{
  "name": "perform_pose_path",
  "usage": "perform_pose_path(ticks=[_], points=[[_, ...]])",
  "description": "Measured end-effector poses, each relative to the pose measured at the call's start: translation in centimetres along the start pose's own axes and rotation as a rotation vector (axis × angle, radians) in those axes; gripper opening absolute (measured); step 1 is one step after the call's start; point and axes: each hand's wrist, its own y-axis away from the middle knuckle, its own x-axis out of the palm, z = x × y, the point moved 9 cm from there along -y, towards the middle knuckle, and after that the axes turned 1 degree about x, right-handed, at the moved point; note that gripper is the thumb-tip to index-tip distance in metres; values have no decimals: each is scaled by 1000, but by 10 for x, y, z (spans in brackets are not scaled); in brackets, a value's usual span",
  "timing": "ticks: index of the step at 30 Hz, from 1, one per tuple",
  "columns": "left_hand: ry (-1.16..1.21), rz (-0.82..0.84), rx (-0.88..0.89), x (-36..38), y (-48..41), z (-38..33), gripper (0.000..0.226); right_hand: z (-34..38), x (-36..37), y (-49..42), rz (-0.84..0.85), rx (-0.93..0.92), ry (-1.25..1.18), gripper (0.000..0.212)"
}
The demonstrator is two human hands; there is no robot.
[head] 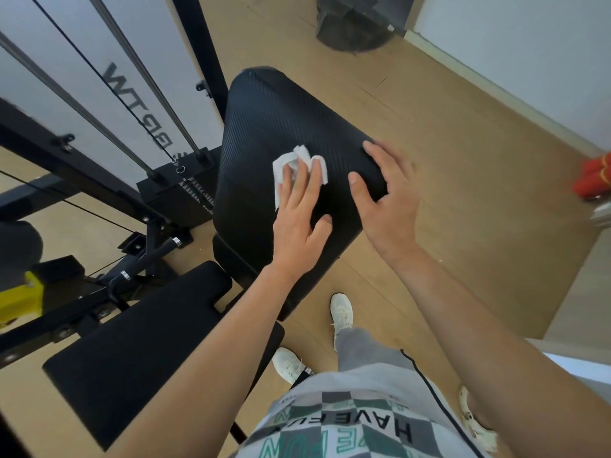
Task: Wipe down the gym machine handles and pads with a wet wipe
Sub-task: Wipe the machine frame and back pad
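- wood floor [446,143] fills most of the view, white wall along the right
- black machine frame [39,150] on the left, with steel guide rods and thin black cables running down to the weight stack [178,196]
- textured black pad [264,120] in the centre, tilted, top end away from the person; this is the surface under both hands
- second pad [132,328], flat and smooth black, lower left, just beside the bottom end of the textured one
- dark bundle [350,24] on the floor at the top, well apart from the pads; can't tell what it is
- right hand [390,206] rests on the right edge of the textured pad, fingers spread and loose, thumb on the top face, holding nothing
- left hand [299,226] lies palm-down on the pad, fingers straight, pressing the wipe flat rather than gripping it
- white shoes [342,312] on the floor below the textured pad
- short black handle [148,259] with chrome rings, left of the pads, untouched
- wet wipe [281,170], white and crumpled, mid-pad under the left fingertips, edges sticking out past them
- red item [595,180] at the right edge, cut off by the view
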Motion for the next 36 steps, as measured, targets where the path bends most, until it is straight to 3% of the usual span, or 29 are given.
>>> perform_pose_path(ticks=[6, 8, 11, 18, 21, 26, 28, 31, 36], points=[[290, -44, -465, 7, 54, 91, 83, -5, 4, 1, -38, -12, -49, 40], [316, -41, -513, 4, 56, 100, 84, -5, 5, 1, -52, -27, -53, 40], [338, -56, -375, -5, 31, 69, 87, -3, 6, 2, -56, -57, -40, 39], [76, -23, 12, -19, -25, -8, 83, 29, 9, -27, 48, -245, 221, 40], [26, -36, -43, -20, -12, 25, 82, 44, 26, -36, 105, -359, 370, 44], [251, -73, -494, -21, 34, 122, 81, 42, 30, -27, 30, -411, 476, 43], [245, -49, -577, -22, 44, 143, 84, 44, 30, -26, -11, -431, 501, 41], [223, -63, -527, -27, 29, 132, 86, 45, 31, -25, -42, -460, 533, 40], [93, -124, -171, -47, -50, 40, 87, 45, 30, -26, -48, -455, 534, 40]])
